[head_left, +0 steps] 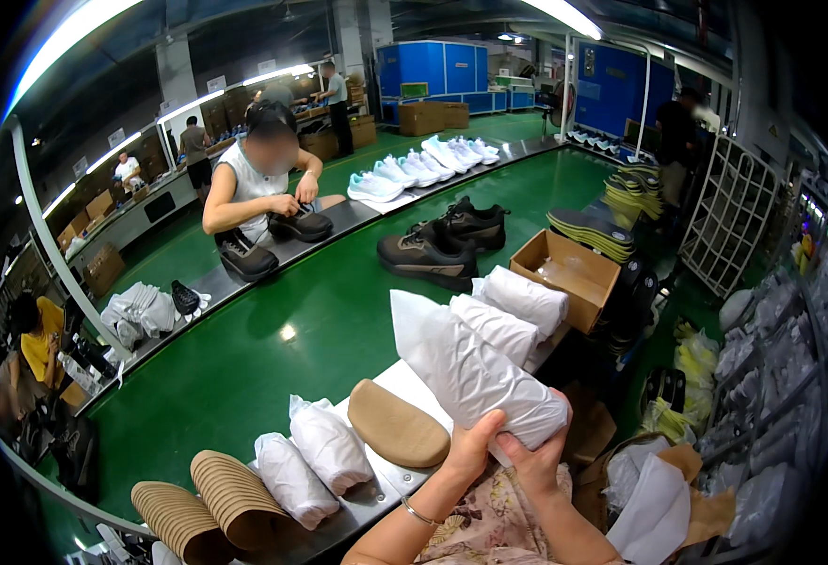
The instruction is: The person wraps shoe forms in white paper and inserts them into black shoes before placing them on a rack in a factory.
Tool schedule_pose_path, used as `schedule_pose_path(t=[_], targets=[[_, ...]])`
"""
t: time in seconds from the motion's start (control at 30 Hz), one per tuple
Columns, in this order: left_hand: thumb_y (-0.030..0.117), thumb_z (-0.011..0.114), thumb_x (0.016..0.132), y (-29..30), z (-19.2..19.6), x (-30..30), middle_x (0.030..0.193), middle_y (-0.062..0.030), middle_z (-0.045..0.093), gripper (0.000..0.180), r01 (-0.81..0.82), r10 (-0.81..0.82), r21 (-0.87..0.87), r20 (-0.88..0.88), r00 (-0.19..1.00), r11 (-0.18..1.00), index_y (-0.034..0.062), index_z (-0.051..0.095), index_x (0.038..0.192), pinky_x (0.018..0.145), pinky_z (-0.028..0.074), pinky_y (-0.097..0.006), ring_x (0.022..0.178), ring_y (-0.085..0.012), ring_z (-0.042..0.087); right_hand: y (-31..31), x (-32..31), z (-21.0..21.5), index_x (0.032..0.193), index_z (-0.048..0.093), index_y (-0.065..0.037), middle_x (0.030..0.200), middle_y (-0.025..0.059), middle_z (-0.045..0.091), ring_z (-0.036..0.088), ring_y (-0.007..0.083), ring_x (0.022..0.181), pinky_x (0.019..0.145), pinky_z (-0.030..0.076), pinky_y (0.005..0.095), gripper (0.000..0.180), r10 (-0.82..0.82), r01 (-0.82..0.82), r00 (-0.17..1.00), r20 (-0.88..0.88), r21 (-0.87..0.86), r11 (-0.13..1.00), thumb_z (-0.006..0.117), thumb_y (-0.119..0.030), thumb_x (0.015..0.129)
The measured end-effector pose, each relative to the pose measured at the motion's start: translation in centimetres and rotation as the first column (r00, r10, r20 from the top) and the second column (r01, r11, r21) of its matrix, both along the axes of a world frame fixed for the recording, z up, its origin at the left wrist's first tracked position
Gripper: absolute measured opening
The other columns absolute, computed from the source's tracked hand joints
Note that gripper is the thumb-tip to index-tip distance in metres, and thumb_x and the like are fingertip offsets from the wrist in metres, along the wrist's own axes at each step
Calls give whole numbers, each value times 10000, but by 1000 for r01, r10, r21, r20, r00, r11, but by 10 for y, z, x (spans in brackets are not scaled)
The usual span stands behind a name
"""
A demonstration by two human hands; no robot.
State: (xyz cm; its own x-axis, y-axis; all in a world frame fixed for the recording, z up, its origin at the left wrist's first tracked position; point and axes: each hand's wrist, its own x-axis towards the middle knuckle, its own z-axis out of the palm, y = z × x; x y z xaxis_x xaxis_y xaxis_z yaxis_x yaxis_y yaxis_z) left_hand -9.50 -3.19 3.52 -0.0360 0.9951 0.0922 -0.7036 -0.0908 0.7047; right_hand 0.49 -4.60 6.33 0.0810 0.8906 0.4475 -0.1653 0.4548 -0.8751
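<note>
A bundle wrapped in white tissue paper [480, 377] is held up between both of my hands, its loose pointed end to the upper left. My left hand [473, 444] grips its lower edge with the thumb laid along it. My right hand [538, 463] wraps round its right end, thumb on top. What is inside the paper is hidden. Just left of my hands, a tan rounded cardboard piece [400, 423] lies on white sheets at the bench edge. Two more wrapped bundles [296, 478] lie left of it, and two others [525, 299] lie beyond my hands.
Nested brown cardboard forms [240, 494] stand at lower left. Across the green belt [291, 367] a co-worker handles dark shoes [301, 224]. More dark shoes [428, 252] sit on the belt, near an open cardboard box [564, 273]. White shoes [414, 169] line the far ledge.
</note>
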Motion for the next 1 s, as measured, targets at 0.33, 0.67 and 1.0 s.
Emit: schedule_pose_path(t=[0.33, 0.67, 1.0], targets=[[281, 548, 878, 5, 46, -25, 1308, -182, 352, 674, -578, 720, 494, -645, 257, 649, -79, 204, 1333, 1009, 271, -344, 1211, -247, 344, 9, 30, 16, 1233, 282, -8, 1121, 128, 410, 432, 212, 1014, 893, 358, 333, 799, -307, 215, 901, 306, 298, 930, 777, -120, 615], [359, 517, 891, 20, 71, -54, 993, -87, 605, 400, -209, 198, -151, -81, 977, 966, -3, 550, 1058, 764, 480, -308, 859, -169, 580, -17, 34, 35, 1145, 340, -12, 964, 184, 492, 520, 334, 808, 686, 445, 392, 764, -418, 13, 763, 493, 634, 773, 799, -149, 550], [205, 454, 888, 2, 56, -73, 1079, -118, 576, 309, -51, 110, -334, 159, 981, 941, 10, 523, 1117, 868, 445, -345, 981, -214, 554, -40, 39, 16, 1141, 349, 1, 980, 168, 532, 545, 219, 876, 757, 449, 337, 753, -42, -31, 938, 344, 204, 979, 816, -196, 584]])
